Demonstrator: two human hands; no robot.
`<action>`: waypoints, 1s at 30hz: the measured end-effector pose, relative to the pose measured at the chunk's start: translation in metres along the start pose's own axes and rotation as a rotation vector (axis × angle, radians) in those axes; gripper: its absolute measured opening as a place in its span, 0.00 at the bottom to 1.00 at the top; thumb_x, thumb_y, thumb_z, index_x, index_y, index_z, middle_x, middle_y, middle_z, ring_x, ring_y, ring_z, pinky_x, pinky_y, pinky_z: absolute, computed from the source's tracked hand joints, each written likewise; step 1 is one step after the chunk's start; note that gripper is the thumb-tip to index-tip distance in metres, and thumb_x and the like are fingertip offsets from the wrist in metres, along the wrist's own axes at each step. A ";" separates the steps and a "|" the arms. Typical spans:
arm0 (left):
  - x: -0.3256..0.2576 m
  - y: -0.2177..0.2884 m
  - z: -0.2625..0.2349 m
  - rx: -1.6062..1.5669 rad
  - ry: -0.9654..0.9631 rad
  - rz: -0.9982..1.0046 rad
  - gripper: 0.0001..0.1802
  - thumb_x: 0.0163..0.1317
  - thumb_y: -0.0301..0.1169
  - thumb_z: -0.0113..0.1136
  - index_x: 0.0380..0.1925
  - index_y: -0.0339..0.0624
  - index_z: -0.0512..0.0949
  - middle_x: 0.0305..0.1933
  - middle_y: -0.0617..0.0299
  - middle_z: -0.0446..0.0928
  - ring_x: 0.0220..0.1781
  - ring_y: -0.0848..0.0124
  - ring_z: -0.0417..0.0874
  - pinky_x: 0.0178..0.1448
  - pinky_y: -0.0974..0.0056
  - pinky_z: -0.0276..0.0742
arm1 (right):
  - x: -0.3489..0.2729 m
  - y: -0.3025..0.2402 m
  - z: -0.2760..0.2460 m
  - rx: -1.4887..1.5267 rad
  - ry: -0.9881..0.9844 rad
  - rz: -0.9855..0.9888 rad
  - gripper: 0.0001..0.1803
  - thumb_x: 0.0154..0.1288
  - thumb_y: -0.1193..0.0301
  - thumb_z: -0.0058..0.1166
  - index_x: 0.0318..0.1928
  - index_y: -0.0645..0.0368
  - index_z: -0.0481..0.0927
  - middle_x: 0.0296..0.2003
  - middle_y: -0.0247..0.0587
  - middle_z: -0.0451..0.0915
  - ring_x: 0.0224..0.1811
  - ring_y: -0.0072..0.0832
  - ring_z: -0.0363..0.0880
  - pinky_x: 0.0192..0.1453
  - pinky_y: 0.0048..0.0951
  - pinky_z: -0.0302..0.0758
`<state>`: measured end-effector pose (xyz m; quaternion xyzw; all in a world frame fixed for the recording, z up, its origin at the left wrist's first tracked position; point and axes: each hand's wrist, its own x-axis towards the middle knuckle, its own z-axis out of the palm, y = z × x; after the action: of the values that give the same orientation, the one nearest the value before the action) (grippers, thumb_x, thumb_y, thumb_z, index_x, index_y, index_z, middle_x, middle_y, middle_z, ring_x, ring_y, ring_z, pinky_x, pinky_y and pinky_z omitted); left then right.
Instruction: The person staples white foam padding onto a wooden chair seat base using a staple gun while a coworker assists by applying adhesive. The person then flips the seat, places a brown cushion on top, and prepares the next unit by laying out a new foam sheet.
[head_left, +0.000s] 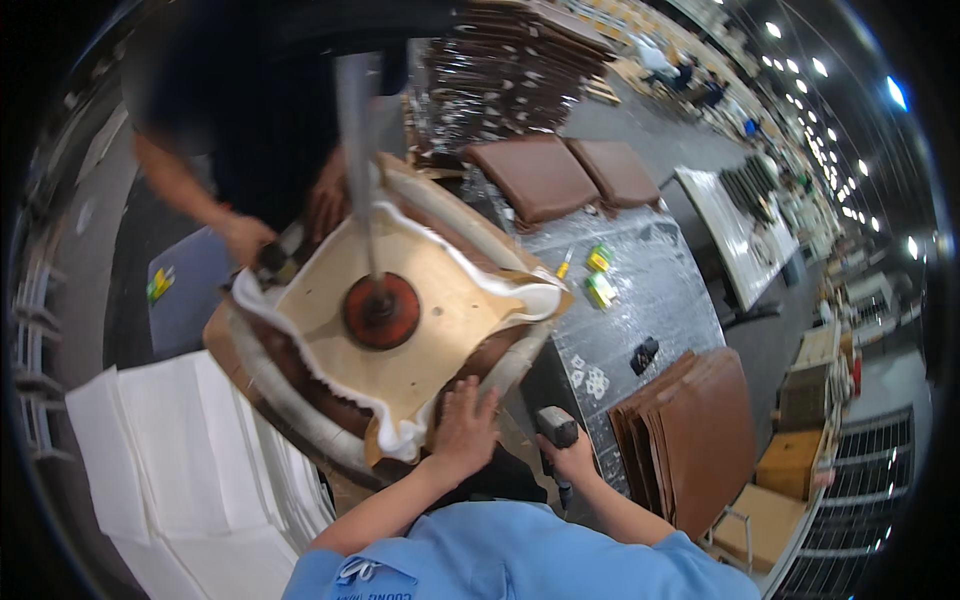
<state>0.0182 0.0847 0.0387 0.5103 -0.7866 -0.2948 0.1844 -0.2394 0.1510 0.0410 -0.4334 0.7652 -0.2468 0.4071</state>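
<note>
In front of me a pale wooden board (420,270) with a white padding edge (400,440) sits inside a padded rim (340,430). Brown upholstery cover (330,385) shows between them. A round red-and-black disc (382,311) on an upright metal rod (362,190) rests against the board. My left hand (467,430) lies with fingers stretched out on the cover at the near edge. Held beside the table is a staple gun (557,428), my right hand (572,458) closed round its grip. Opposite, a co-worker's hand (248,240) grips a dark tool (275,262), blurred.
On the plastic-covered table (650,300) to the right lie brown cushions (535,178), small yellow-green boxes (600,288) and a stack of brown leather pieces (690,430). White padding sheets (180,450) are piled at left. Wrapped brown panels (500,80) stand behind.
</note>
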 end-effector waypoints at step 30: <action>0.040 0.029 0.003 0.353 -0.079 -0.267 0.41 0.66 0.42 0.77 0.77 0.41 0.75 0.87 0.41 0.65 0.85 0.39 0.70 0.88 0.38 0.65 | 0.436 0.198 -0.150 -0.497 0.412 0.392 0.48 0.74 0.77 0.60 0.90 0.47 0.56 0.72 0.63 0.67 0.67 0.64 0.80 0.71 0.55 0.80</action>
<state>-0.0197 0.0580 0.0548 0.6224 -0.7580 -0.1940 0.0205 -0.5839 -0.1228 -0.2006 -0.3058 0.9359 -0.0531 0.1666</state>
